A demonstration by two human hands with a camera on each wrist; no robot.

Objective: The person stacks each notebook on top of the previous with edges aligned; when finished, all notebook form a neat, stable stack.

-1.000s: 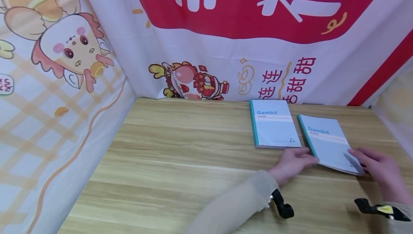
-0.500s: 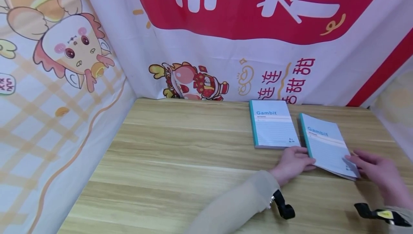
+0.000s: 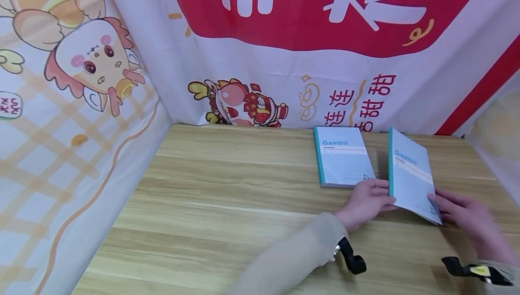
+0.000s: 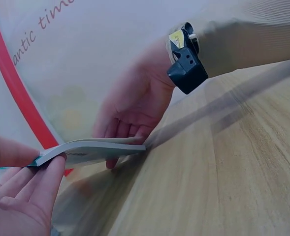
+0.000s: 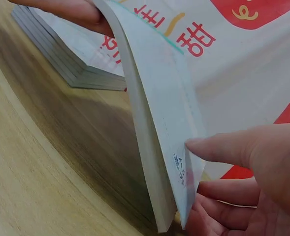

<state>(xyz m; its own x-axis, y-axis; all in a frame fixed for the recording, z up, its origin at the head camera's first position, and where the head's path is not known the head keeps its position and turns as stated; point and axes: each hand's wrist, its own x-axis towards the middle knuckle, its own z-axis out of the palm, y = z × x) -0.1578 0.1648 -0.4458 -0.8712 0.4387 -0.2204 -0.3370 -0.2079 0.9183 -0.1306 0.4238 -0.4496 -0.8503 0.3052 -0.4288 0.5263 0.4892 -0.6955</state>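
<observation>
A pale blue "Gambit" notebook (image 3: 412,175) with a teal spine is raised and tilted off the table at the right. My left hand (image 3: 367,201) pinches its lower spine corner, thumb above and fingers beneath, as the left wrist view shows at the left hand (image 4: 24,189). At its lower right edge, my right hand (image 3: 465,216) holds it with the thumb on the cover. The notebook bends, and in the right wrist view its cover (image 5: 172,113) stands slightly apart from the pages (image 5: 147,147) near the right hand (image 5: 248,182).
Left of the held notebook, a stack of matching notebooks (image 3: 343,157) lies near the back edge; its layered edges show in the right wrist view. Printed cloth (image 3: 252,60) hangs behind the wooden table (image 3: 227,182) and along its left side.
Both hands have lifted the notebook from the table and tilted it, spine side up. It has shifted slightly left and back, closer to the other notebooks, which have stayed put.
</observation>
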